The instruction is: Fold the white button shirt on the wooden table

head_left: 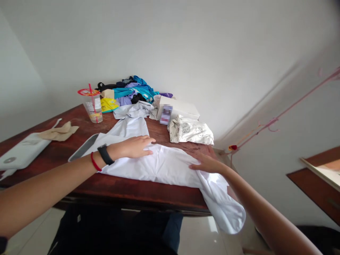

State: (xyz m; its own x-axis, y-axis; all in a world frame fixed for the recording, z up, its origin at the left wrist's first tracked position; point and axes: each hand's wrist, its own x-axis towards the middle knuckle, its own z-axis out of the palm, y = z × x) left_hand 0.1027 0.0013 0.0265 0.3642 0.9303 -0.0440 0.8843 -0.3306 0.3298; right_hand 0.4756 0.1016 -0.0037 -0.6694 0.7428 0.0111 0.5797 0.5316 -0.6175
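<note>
Both forearms are bare, with no sleeve in sight on either one. The left wrist carries a black band [105, 154] with a dark rectangular face, like a slim fitness tracker or watch, and just behind it, on the forearm side, sits a thin red cord bracelet [94, 162]. The right wrist and forearm wear nothing, and no rings show on the fingers of the left hand [135, 146] or the right hand [205, 163].

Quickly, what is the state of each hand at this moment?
Left hand: open, palm flat on the white garment, holding nothing.
Right hand: open, fingers flat on the same garment, holding nothing.
</note>
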